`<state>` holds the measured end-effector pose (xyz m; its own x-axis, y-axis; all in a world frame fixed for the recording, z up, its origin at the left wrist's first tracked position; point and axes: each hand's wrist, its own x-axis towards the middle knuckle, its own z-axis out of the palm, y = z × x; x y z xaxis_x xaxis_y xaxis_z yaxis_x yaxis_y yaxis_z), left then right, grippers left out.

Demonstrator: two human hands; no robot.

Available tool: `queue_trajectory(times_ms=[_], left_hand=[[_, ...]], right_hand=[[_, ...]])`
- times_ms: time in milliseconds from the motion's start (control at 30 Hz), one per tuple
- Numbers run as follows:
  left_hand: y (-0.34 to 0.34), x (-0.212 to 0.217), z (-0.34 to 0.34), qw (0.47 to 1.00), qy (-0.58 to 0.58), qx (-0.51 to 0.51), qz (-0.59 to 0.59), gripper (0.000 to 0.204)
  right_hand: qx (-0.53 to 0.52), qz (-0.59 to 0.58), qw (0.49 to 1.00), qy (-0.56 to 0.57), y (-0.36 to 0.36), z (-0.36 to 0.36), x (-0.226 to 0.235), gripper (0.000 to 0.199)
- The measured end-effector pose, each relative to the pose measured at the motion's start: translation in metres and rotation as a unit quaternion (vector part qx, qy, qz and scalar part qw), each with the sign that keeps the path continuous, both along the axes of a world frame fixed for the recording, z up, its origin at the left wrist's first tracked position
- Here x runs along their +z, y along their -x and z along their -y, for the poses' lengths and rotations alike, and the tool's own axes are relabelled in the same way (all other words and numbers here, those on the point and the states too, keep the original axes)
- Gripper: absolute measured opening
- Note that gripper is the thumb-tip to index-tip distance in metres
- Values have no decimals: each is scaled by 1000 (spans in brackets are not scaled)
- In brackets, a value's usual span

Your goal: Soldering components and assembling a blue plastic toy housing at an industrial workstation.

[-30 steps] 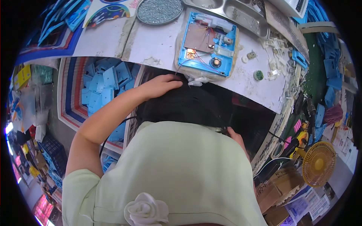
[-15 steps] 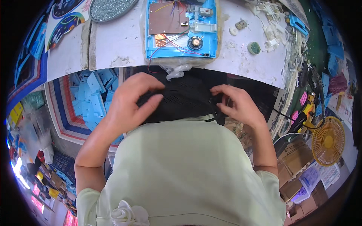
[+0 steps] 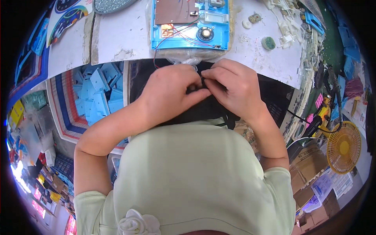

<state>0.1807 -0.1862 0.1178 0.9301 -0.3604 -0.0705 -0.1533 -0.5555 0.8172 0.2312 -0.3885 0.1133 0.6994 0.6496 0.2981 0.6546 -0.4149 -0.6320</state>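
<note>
Black mesh cloth (image 3: 196,111) lies across my lap, below the table's front edge. My left hand (image 3: 171,91) and my right hand (image 3: 236,87) meet above it, fingertips almost touching. Both are closed in a pinch, and dark material shows between the fingertips; it looks like part of the cloth, though the fingers cover most of it. Just beyond them on the table is an opened blue plastic housing (image 3: 226,33). It holds a brown board (image 3: 174,13), a round speaker (image 3: 205,34) and thin coloured wires. Clear plastic film (image 3: 192,60) bunches under its near edge.
Blue plastic parts (image 3: 96,96) fill a striped bag at the left. White plastic pieces (image 3: 286,33) and a small green round thing (image 3: 268,43) are on the table's right. Further right are a black cable (image 3: 340,94), a yellow fan (image 3: 344,147) and cardboard boxes (image 3: 309,162).
My hands have come together from either side of the black cloth, their fingers closing into pinches. The housing and table sit slightly higher in the picture.
</note>
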Motion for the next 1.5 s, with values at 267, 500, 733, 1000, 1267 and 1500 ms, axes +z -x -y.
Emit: queue_trajectory(times_ms=[267, 500, 733, 1000, 1267, 1500], left_hand=[[17, 3, -11, 992, 86, 74, -48, 19], [54, 0, -42, 991, -14, 117, 68, 15], [42, -1, -37, 992, 84, 78, 51, 11], [38, -3, -38, 995, 63, 72, -13, 13], [40, -6, -37, 995, 45, 65, 65, 12], [75, -12, -76, 971, 86, 214, -61, 13]], right_hand=[[-3, -139, 985, -99, 9, -18, 15, 18], [33, -282, 953, 103, 35, 10, 18, 21], [77, -275, 953, 97, 39, -4, 17, 14], [22, -254, 963, 89, 39, -15, 19, 15], [36, -187, 981, 47, 36, -16, 0, 15], [48, -168, 984, 41, 35, -6, 1, 16]])
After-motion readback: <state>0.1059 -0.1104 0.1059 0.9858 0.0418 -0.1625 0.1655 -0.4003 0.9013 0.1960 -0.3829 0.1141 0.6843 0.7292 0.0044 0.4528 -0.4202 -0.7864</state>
